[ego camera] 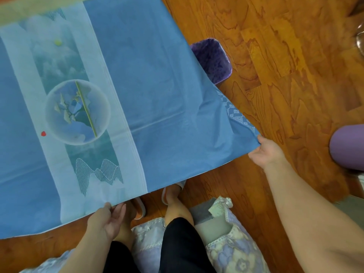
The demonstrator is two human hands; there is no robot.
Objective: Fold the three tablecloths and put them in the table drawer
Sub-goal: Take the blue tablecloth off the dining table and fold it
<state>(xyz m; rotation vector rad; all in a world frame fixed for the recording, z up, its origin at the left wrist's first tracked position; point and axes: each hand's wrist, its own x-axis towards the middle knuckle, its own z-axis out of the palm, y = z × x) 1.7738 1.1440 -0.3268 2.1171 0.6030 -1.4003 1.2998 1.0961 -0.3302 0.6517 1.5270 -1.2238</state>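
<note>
A large blue tablecloth [157, 79] with a pale central band and a round landscape print is stretched out flat in front of me, filling the upper left of the view. My left hand [109, 219] pinches its near edge at the pale band. My right hand [266, 150] grips the near right corner, held out to the right above the floor. The table and its drawer are hidden by the cloth.
A purple waste bin [213, 60] stands on the wooden floor [285, 66] beyond the cloth's right edge. A purple rounded object [348, 146] is at the far right. A floral cushion or cloth [232, 251] lies under my legs and slippered feet.
</note>
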